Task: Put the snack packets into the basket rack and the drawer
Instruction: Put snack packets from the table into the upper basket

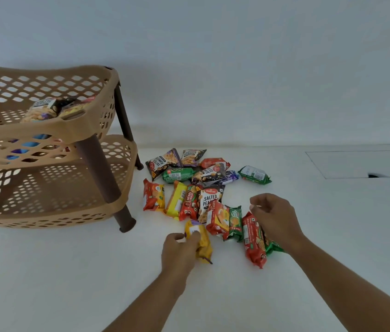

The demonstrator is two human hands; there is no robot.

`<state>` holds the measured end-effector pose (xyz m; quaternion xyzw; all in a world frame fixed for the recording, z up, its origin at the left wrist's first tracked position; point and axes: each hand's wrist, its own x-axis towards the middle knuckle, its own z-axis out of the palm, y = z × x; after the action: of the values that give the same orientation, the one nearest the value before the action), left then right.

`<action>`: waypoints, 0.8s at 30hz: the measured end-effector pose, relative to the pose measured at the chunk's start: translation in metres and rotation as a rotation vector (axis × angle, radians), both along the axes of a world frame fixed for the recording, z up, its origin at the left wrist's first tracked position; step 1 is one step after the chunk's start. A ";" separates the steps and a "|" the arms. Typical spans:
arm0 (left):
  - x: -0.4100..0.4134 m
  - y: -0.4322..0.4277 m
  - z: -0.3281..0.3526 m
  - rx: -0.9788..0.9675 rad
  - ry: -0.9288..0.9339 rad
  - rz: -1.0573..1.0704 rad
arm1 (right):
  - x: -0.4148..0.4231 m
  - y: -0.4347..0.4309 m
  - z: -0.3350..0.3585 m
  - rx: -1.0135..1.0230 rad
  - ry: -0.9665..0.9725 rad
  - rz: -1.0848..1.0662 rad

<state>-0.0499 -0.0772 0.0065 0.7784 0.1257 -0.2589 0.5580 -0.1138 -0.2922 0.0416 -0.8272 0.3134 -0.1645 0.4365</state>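
Snack packets (209,200) mostly lie loose — few sit in the basket rack (45,130); our left hand (179,250) grips a yellow packet (203,245), right hand (275,219) curls loosely, empty.

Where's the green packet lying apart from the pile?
In the head view, the green packet lies alone right of the pile, nearest the purple packet, left of the recessed panel.

White surface (69,283), pale wall (213,44)
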 end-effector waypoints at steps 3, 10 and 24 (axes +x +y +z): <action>0.002 0.018 0.014 -0.245 0.039 0.194 | 0.015 -0.004 0.003 0.009 -0.009 0.033; 0.003 0.024 0.047 -0.641 0.128 0.238 | 0.073 -0.006 0.014 0.126 0.043 0.104; 0.016 0.012 0.050 -0.634 0.130 0.225 | 0.152 -0.014 -0.002 0.460 0.151 -0.140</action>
<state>-0.0337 -0.0655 0.0561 0.5296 0.1593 -0.2708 0.7880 0.0381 -0.3065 0.0395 -0.6921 0.4308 -0.0566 0.5763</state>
